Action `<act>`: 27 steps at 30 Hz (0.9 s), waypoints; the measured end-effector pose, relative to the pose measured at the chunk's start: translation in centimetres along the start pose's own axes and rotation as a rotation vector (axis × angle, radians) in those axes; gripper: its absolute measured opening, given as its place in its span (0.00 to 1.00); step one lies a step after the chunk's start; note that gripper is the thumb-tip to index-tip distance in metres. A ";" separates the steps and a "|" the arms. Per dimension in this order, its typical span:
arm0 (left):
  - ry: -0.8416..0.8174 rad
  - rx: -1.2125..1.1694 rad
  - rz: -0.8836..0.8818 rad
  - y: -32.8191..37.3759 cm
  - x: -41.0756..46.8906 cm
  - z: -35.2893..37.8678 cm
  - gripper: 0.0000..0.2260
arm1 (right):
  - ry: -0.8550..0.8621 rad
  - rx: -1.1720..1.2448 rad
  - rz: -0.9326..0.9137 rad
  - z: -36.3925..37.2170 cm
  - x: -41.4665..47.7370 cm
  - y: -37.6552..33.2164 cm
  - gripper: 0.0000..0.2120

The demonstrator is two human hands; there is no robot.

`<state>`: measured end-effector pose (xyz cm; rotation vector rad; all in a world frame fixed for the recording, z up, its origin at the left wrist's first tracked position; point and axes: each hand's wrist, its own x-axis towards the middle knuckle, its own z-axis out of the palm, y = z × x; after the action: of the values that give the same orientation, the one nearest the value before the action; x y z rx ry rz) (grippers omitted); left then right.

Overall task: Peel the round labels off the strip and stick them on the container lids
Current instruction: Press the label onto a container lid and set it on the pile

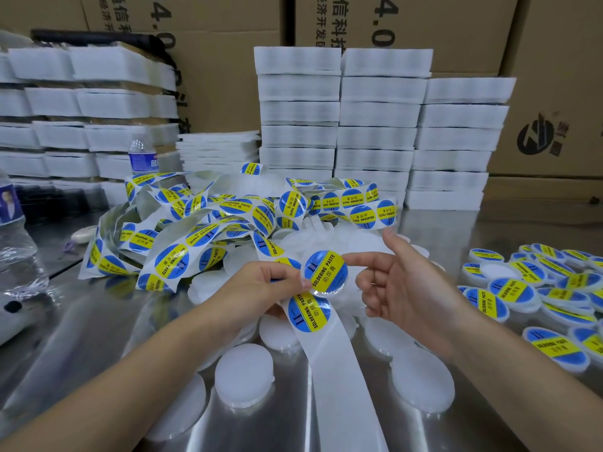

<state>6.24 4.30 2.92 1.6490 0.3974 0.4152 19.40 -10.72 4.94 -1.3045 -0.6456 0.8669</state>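
Cartons wall the back, with white foam stacked along the far edge of the steel table. The strip lies in a loose heap across the table's middle. Its spent end, bare backing, runs off toward the near edge. Bare lids lie scattered along the near edge and under the heap. Done lids crowd the right edge. A bottle stands by the foam on the left.

The left hand is clamped on the strip, thumb and fingers pinching it just beside the label. That label stands raised above the backing, over the near middle of the table. A clear rim shows under its lower edge. It may be a lid, but I cannot tell. The right hand is loose and grips nothing. Its index finger reaches over to touch the label's right edge, and the other fingers curl idly.

The step looks like lifting or seating this one label. To do it well, keep the strip taut with the left pinch. Handle the label by its edge only, so the glue stays clean. Centre it on a lid before it touches, then press from the middle outward to push out bubbles. The thin film will likely crease or fold on itself if pulled fast.
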 end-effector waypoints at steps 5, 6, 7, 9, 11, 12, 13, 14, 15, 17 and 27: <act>-0.002 -0.033 -0.007 0.1 -0.1 0.1 0.08 | 0.001 -0.029 -0.002 -0.1 0.1 0.1 0.29; -0.002 -0.035 -0.009 0.1 -0.1 0.1 0.07 | -0.002 -0.032 -0.002 -0.1 0.1 0.2 0.29; -0.001 -0.032 -0.011 0.1 -0.1 0.1 0.06 | -0.005 -0.036 -0.003 -0.1 0.2 0.2 0.28; 0.003 -0.025 -0.014 0.1 -0.1 0.0 0.05 | -0.007 -0.043 -0.006 -0.1 0.2 0.2 0.28; 0.004 -0.013 -0.015 0.1 -0.1 -0.1 0.05 | -0.005 -0.054 -0.010 -0.2 0.2 0.2 0.28; 0.003 -0.007 -0.016 0.1 -0.1 -0.1 0.05 | -0.003 -0.060 -0.011 -0.2 0.1 0.2 0.27; 0.002 -0.005 -0.014 0.1 -0.1 -0.1 0.05 | 0.000 -0.065 -0.012 -0.2 0.1 0.2 0.27; 0.000 -0.007 -0.013 0.1 -0.1 -0.1 0.05 | 0.004 -0.070 -0.013 -0.1 0.1 0.2 0.27; -0.002 -0.009 -0.011 0.1 -0.1 -0.1 0.05 | 0.009 -0.076 -0.014 -0.1 0.1 0.2 0.27; -0.003 -0.009 -0.011 0.1 -0.1 0.0 0.05 | 0.018 -0.091 -0.018 -0.1 0.0 0.1 0.27; -0.010 0.003 -0.011 -0.1 0.1 -0.2 0.06 | 0.035 -0.177 -0.060 0.0 -0.1 0.2 0.26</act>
<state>6.25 4.51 2.82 1.6507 0.4002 0.3981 19.28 -10.81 4.73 -1.4481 -0.7429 0.7496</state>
